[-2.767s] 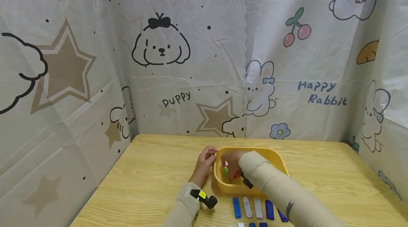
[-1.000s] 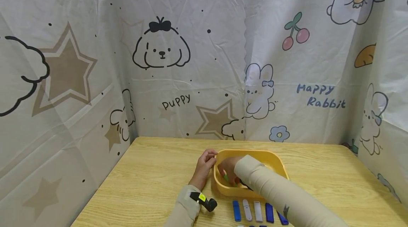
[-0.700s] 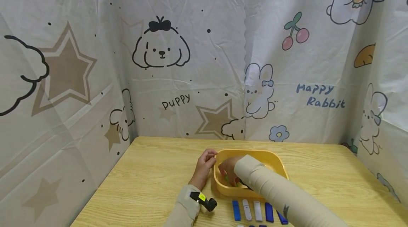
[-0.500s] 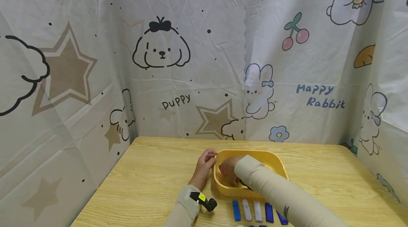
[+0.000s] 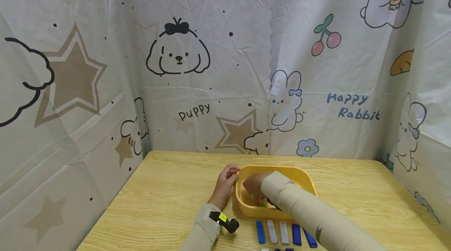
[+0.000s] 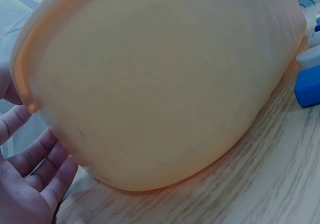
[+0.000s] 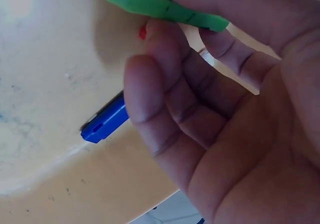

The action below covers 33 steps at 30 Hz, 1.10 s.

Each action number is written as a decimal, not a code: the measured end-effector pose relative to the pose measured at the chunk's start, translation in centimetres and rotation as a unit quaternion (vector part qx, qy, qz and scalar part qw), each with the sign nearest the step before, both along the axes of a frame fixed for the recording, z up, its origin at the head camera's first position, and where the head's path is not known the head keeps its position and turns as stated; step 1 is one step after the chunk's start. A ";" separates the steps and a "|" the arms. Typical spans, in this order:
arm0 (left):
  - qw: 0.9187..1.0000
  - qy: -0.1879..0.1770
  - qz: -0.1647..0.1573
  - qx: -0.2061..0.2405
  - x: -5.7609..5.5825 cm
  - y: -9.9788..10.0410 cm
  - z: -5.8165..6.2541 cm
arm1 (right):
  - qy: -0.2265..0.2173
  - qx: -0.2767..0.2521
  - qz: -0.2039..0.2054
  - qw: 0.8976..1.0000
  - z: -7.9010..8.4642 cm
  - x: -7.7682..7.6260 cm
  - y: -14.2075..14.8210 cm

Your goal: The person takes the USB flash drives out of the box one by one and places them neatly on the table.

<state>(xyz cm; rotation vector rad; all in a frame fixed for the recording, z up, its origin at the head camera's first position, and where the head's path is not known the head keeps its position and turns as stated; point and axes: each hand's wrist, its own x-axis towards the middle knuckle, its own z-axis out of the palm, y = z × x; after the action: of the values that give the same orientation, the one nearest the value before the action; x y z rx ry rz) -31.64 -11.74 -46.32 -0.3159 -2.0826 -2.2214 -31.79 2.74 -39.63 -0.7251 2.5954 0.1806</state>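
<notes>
My left hand [image 5: 222,185] rests at the left side of a yellow plastic bin [image 5: 289,168]. In the left wrist view its relaxed fingers [image 6: 42,156] touch the bin's outer wall, near the rim. The right hand [image 5: 254,188] reaches down inside, toward the left part. Between its thumb and fingertips it pinches a flat green USB stick [image 7: 167,8] with dark marks, close above the bin floor. Beyond the curled fingers lies a blue USB stick [image 7: 106,122], partly hidden by them. A small red bit [image 7: 143,32] shows behind the fingertips.
In front of the bin, USB sticks stand side by side in a row: light blue [image 5: 260,232], two white [image 5: 284,233], two dark blue [image 5: 296,235]. A second row is cut off at the bottom edge. A printed curtain [image 5: 197,86] surrounds the wooden table [image 5: 169,188].
Inside the bin, my right hand has sunk lower and closed round the green stick; the white and red pieces seen earlier beside it are now covered. The left hand stays put.
</notes>
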 end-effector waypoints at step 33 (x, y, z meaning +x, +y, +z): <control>1.000 0.007 0.003 -0.011 -0.2 0.1 -0.2 | 0.041 -0.298 0.038 0.953 5.1 3.4 8.5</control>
<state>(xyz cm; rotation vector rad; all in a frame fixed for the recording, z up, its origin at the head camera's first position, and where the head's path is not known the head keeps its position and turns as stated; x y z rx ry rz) -31.86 -11.68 -46.49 -0.3265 -2.0992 -2.1883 -28.35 11.24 -34.50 -1.0335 2.7126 -0.5894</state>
